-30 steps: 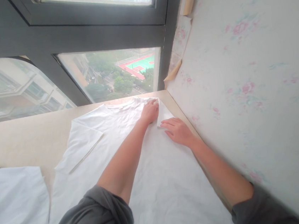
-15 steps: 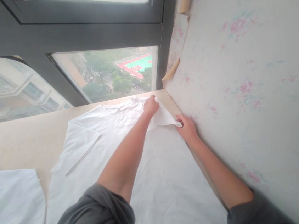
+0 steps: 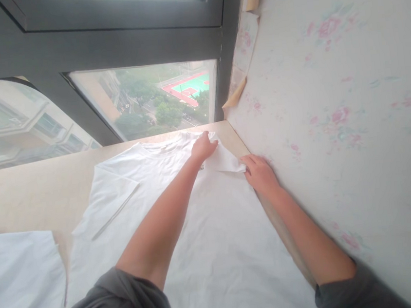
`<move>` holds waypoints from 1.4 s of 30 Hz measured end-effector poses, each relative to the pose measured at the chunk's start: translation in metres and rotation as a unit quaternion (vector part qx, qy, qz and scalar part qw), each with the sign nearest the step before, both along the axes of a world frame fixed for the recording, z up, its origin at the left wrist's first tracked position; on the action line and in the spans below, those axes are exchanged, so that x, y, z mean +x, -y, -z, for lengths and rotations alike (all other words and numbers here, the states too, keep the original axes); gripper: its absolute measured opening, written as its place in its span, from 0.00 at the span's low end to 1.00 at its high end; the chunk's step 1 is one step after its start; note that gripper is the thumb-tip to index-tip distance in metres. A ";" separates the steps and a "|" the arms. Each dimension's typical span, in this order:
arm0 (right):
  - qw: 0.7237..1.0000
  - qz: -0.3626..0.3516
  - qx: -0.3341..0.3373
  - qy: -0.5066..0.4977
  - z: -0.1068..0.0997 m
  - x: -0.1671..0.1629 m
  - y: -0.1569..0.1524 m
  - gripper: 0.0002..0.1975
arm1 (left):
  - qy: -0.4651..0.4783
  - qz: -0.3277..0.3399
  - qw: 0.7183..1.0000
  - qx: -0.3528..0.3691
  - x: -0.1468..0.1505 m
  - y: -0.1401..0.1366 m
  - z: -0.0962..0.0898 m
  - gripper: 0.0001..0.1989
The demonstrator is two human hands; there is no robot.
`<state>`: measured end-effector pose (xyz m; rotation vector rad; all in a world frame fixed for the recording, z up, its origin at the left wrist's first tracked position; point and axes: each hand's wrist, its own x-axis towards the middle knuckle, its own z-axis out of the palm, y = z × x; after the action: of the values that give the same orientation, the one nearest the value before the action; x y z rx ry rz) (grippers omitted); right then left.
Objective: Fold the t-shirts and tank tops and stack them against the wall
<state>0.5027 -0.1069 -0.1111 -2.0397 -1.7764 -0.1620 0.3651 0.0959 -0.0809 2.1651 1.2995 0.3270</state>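
Note:
A white T-shirt (image 3: 231,229) lies spread over the pale sill, its collar toward the window and its left sleeve folded inward over the body. My left hand (image 3: 205,146) reaches across to the shoulder beside the collar, its fingers closed on the fabric there. At the edge of the right sleeve, my right hand (image 3: 260,171) pinches the cloth close to the wall. A small dark mark on the chest shows just below my left wrist. Part of the shirt's front is hidden under my left forearm.
Another white garment (image 3: 21,286) lies at the left, with a dark edge behind it. The pale sill (image 3: 22,197) runs along the grey window frame (image 3: 124,47). A flowered wall (image 3: 330,87) with peeling paper stands close on the right.
My left hand has shifted slightly left along the shoulder. My right hand's fingers have turned over the sleeve's edge, and the sleeve lies a little flatter.

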 end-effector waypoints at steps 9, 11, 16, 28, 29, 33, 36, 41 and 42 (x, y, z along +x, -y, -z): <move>0.998 -0.047 0.034 0.040 0.000 -0.012 0.011 0.16 | -0.035 0.038 0.999 -0.007 -0.025 0.008 -0.005 0.22; 0.997 -0.056 0.022 0.046 -0.001 -0.013 0.012 0.16 | -0.047 0.045 0.998 0.011 -0.025 0.009 -0.004 0.20; 0.996 -0.065 -0.015 0.053 -0.012 -0.018 0.010 0.09 | -0.074 0.069 0.990 0.095 -0.017 0.017 -0.009 0.17; 0.996 -0.020 -0.087 0.010 0.020 -0.034 -0.011 0.30 | -0.086 0.181 0.960 0.196 0.005 0.027 0.030 0.27; 0.996 -0.015 -0.088 0.007 0.022 -0.033 -0.009 0.31 | -0.089 0.176 0.960 0.197 0.004 0.026 0.032 0.29; 0.997 -0.011 -0.044 -0.058 0.027 -0.022 -0.006 0.31 | -0.093 0.154 0.962 0.206 0.003 0.024 0.026 0.31; 0.980 0.028 0.049 -0.193 0.030 -0.011 -0.004 0.29 | -0.089 0.111 0.964 0.226 -0.009 0.034 0.015 0.28; 0.964 -0.045 0.120 -0.234 0.028 -0.005 0.001 0.21 | -0.108 0.082 0.962 0.237 -0.064 0.078 0.000 0.25; 0.970 -0.076 0.101 -0.205 0.027 -0.008 0.001 0.20 | -0.116 0.088 0.961 0.235 -0.080 0.090 -0.002 0.25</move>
<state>0.4950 -0.1084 -0.1380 -1.6426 -1.5744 0.1152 0.2856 0.0054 -0.0785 2.7716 1.2290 0.3451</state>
